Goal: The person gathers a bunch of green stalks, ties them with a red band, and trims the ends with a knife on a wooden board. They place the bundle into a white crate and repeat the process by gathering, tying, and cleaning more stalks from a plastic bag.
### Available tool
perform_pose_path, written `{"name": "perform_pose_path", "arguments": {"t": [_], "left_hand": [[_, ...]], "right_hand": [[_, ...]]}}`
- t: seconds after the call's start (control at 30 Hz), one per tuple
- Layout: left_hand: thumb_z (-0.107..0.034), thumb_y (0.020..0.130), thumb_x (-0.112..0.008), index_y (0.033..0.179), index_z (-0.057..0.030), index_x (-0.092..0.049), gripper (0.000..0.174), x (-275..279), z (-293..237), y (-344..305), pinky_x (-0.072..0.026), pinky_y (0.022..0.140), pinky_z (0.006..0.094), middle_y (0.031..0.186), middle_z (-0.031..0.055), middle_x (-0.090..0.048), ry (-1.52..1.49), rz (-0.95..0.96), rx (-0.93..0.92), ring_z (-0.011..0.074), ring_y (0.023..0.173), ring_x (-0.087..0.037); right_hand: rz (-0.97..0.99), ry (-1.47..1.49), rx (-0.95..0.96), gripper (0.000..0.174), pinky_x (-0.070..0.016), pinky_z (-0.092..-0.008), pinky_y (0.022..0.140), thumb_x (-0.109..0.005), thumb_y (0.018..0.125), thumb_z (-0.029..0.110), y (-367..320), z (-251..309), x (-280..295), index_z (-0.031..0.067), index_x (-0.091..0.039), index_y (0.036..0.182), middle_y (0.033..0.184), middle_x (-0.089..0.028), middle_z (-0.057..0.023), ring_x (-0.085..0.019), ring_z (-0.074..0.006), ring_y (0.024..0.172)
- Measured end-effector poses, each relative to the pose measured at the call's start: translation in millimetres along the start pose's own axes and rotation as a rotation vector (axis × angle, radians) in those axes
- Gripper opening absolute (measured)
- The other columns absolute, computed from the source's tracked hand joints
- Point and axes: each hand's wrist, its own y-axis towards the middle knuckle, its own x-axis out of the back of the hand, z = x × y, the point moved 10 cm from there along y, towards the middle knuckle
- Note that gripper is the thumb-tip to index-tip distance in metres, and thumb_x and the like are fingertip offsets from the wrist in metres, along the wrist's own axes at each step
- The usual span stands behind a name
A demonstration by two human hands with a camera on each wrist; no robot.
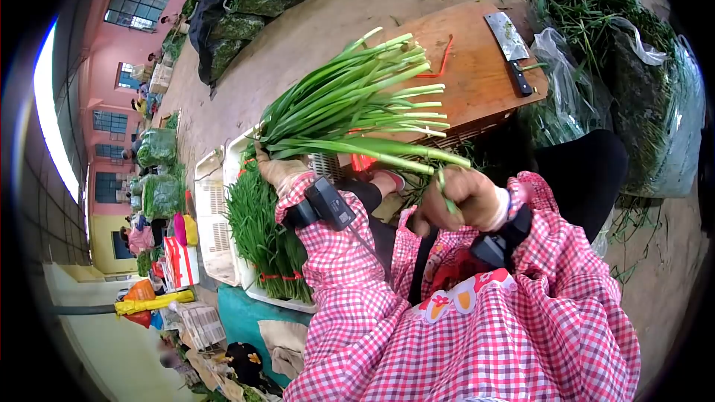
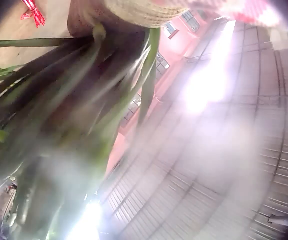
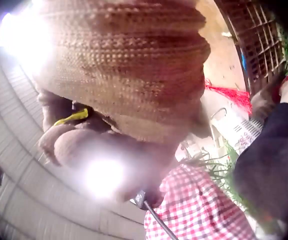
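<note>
My left hand (image 1: 283, 169), in a knitted glove, grips a large bunch of garlic chives (image 1: 350, 97) by its leafy part. The pale cut stem ends fan out to the right over a wooden board. In the left wrist view the chives (image 2: 59, 110) hang blurred and close to the camera. My gloved right hand (image 1: 465, 197) is curled beside the lowest stems and pinches a thin green leaf (image 1: 445, 187). In the right wrist view, a yellow leaf piece (image 3: 73, 117) shows between the fingers of the right hand (image 3: 119, 75).
A cleaver (image 1: 510, 45) and a red tie (image 1: 445, 59) lie on the wooden board (image 1: 469, 89). Tied chive bundles (image 1: 261, 216) fill a white crate (image 1: 249, 292) at left. Plastic bags (image 1: 640, 104) of greens stand at right. More red ties (image 1: 363, 161) lie near the board's front edge.
</note>
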Motion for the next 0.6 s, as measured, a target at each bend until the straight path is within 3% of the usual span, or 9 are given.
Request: {"name": "perform_pose_path", "arguments": {"t": [0.03,0.07,0.13,0.2,0.23,0.27,0.37,0.47,0.6], "left_hand": [[-0.045,0.088,-0.056,0.115,-0.015,-0.066,0.042,0,-1,-1,-0.0502,0.089,0.051,0.12,0.0075,-0.066,-0.015,0.003,-0.001,0.0293,0.109,-0.062],[-0.045,0.088,-0.056,0.115,-0.0145,-0.066,0.042,-3,-2,-5,-0.0505,0.089,0.0514,0.12,0.0078,-0.066,-0.03,0.005,-0.002,0.0296,0.109,-0.062],[-0.043,0.089,-0.055,0.115,-0.013,-0.066,0.041,-9,-4,-13,-0.05,0.091,0.0531,0.12,0.0098,-0.066,-0.056,0.019,-0.005,0.0308,0.11,-0.061],[-0.043,0.09,-0.055,0.115,-0.0125,-0.066,0.041,-7,-6,-14,-0.0496,0.092,0.0542,0.121,0.0108,-0.066,-0.071,-0.014,0.0,0.0313,0.111,-0.061],[-0.043,0.089,-0.056,0.117,-0.0129,-0.065,0.042,-5,-6,3,-0.0495,0.092,0.054,0.124,0.0114,-0.064,-0.069,0.086,-0.016,0.0321,0.111,-0.061],[-0.043,0.089,-0.057,0.118,-0.0129,-0.065,0.043,-6,-7,-5,-0.0493,0.092,0.0541,0.124,0.0114,-0.064,-0.049,0.074,-0.01,0.0324,0.112,-0.061],[-0.044,0.088,-0.058,0.122,-0.0129,-0.062,0.046,-8,-8,-21,-0.0482,0.094,0.0545,0.126,0.0109,-0.063,0.005,0.044,-0.013,0.0335,0.114,-0.059],[-0.043,0.088,-0.058,0.12,-0.0127,-0.063,0.045,-7,-11,-28,-0.0473,0.095,0.054,0.125,0.011,-0.063,-0.019,0.013,-0.019,0.033,0.114,-0.059],[-0.04,0.089,-0.058,0.118,-0.0099,-0.063,0.042,-12,-12,-38,-0.0459,0.097,0.0539,0.123,0.0126,-0.064,-0.059,0.026,-0.023,0.0333,0.113,-0.059]], "right_hand": [[0.057,-0.073,-0.069,0.042,-0.0505,-0.0433,0.08,-0.058,0.085,0.035,-8,4,-9,-0.0003,-0.061,0.062,0.058,-0.058,-0.0103,-0.059,-0.0262,0.06],[0.091,-0.17,-0.149,0.037,-0.0516,-0.0431,0.08,-0.06,0.086,0.031,-19,5,-6,-0.003,-0.067,0.071,0.065,-0.064,-0.0126,-0.064,-0.0285,0.066],[-0.103,-0.447,-0.694,0.03,-0.0532,-0.0414,0.078,-0.059,0.086,0.027,-62,-1,20,0.0005,-0.073,0.082,0.072,-0.068,-0.014,-0.067,-0.0264,0.071],[-0.087,-1.189,-0.792,0.025,-0.0547,-0.0396,0.076,-0.06,0.085,0.02,-79,21,43,0.0083,-0.073,0.103,0.088,-0.072,-0.0141,-0.068,-0.0268,0.078],[0.13,-1.791,-0.866,0.031,-0.0547,-0.0394,0.077,-0.062,0.083,0.014,-90,16,72,0.0135,-0.069,0.113,0.099,-0.071,-0.0119,-0.067,-0.0305,0.086],[-0.017,-2.12,-0.935,0.039,-0.0542,-0.0396,0.076,-0.065,0.079,0.014,-90,37,81,0.0142,-0.066,0.118,0.092,-0.07,-0.0116,-0.067,-0.0335,0.089],[-0.321,-1.708,-0.149,0.023,-0.0525,-0.0414,0.072,-0.068,0.079,0.015,-63,88,41,0.0092,-0.068,0.102,0.084,-0.065,-0.0132,-0.065,-0.0348,0.081],[-0.472,-1.971,0.295,0.024,-0.051,-0.0403,0.066,-0.074,0.075,0.014,-32,127,-26,0.0087,-0.067,0.097,0.075,-0.064,-0.0089,-0.063,-0.0302,0.07],[-0.43,-2.206,0.342,0.034,-0.048,-0.0395,0.06,-0.076,0.072,0.024,5,112,-53,0.0142,-0.064,0.102,0.07,-0.061,-0.0044,-0.062,-0.0257,0.065]]}}
